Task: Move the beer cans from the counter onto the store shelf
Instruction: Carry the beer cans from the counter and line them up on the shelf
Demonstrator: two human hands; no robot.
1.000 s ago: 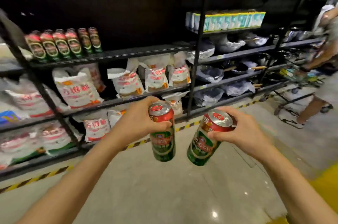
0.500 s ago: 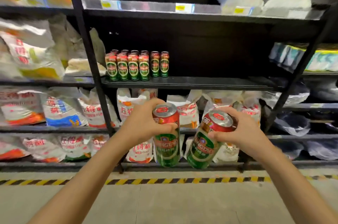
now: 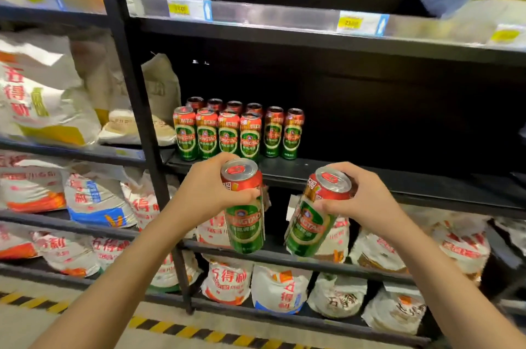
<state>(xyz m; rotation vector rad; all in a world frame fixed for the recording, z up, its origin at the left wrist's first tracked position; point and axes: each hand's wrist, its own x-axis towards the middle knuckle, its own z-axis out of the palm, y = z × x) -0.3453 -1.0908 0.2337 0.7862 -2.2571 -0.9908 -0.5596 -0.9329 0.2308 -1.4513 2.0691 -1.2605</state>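
Note:
My left hand [image 3: 210, 192] grips a red and green beer can [image 3: 245, 220] near its top, held upright just below the front edge of the black shelf [image 3: 370, 180]. My right hand [image 3: 361, 200] grips a second beer can [image 3: 313, 220], tilted with its top leaning right. On that shelf stand several matching beer cans [image 3: 236, 132] in two rows at its left end. Both held cans hang in front of the shelf, a little lower than the standing cans. The shelf to the right of the rows is bare and dark.
A black upright post [image 3: 133, 98] divides the racks. White flour sacks [image 3: 37, 92] fill the left bays and the lower shelves [image 3: 279, 286]. Price tags [image 3: 350, 22] line the shelf above. Yellow and black tape [image 3: 199, 334] marks the floor.
The shelf has come much closer and larger in view. Both hands have risen with their cans toward the shelf edge and spread apart.

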